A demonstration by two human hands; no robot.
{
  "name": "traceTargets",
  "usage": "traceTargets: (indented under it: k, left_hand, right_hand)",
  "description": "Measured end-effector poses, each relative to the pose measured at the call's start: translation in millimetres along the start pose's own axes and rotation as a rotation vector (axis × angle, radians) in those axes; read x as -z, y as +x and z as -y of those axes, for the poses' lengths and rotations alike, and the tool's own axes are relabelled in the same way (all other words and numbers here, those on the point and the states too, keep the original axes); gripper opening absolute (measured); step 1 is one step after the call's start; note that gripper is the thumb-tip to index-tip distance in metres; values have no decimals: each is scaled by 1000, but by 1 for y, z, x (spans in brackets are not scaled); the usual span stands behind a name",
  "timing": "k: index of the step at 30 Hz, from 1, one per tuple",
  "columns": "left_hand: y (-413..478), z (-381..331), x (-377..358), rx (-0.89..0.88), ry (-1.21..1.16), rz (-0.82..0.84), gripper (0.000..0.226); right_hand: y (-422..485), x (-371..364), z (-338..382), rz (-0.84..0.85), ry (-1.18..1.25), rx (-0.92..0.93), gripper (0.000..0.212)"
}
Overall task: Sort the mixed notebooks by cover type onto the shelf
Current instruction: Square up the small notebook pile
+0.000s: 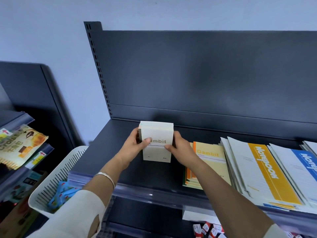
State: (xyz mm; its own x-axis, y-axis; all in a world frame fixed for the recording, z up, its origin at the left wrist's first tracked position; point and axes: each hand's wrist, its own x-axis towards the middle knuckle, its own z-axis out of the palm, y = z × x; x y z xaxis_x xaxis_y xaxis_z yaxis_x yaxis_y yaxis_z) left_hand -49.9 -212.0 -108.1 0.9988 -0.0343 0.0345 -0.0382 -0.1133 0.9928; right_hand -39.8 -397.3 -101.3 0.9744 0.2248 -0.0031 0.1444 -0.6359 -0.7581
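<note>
A thick stack of cream "Gambit" notebooks (157, 143) stands tilted on the dark shelf (120, 148), near its left end. My left hand (135, 146) grips the stack's left side with the thumb across the cover. My right hand (178, 146) grips its right side, thumb on the front. To the right, a pile of orange and cream "Gambit" notebooks (209, 162) lies flat. Further right lie white notebooks with a yellow band (267, 170) and with a blue band (305, 162).
A white slotted basket (56, 176) holding blue packets sits at the lower left. Snack packets (20, 145) hang on the left rack. Small red and white boxes (209, 229) lie on the shelf below. The shelf's dark back panel (205, 74) rises behind.
</note>
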Motion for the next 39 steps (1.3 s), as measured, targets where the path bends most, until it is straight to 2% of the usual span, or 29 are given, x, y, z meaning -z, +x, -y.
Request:
traceTargets:
  k: [4, 8, 13, 16, 20, 24, 27, 33, 36, 39]
  left_hand:
    - [5, 9, 5, 43, 315, 3, 45]
    - [9, 15, 8, 1, 398, -5, 46]
    - [13, 13, 22, -10, 390, 33, 46]
    - [18, 8, 55, 9, 416, 71, 38]
    - [22, 4, 119, 89, 280, 149, 14]
    - [28, 14, 167, 221, 227, 132, 10]
    - [37, 31, 189, 333, 176, 70, 18]
    - [51, 51, 197, 502, 216, -12, 26]
    - [55, 48, 193, 514, 267, 4, 26]
    - [56, 47, 193, 516, 290, 30, 25]
  right_hand:
    - [0, 1, 0, 11, -6, 2, 43]
    - [0, 0, -2, -1, -19, 2, 42]
    - [6, -1, 4, -15, -41, 1, 50]
    - [18, -15, 21, -31, 8, -18, 50]
    - [43, -58, 54, 32, 228, -107, 31]
    - [66, -101, 82, 129, 440, -277, 23]
    - [80, -124, 95, 162, 518, -375, 19]
    - [96, -153, 102, 124, 503, -556, 26]
    - [98, -153, 101, 89, 466, -565, 25]
    - [101, -153, 102, 43, 324, -541, 22]
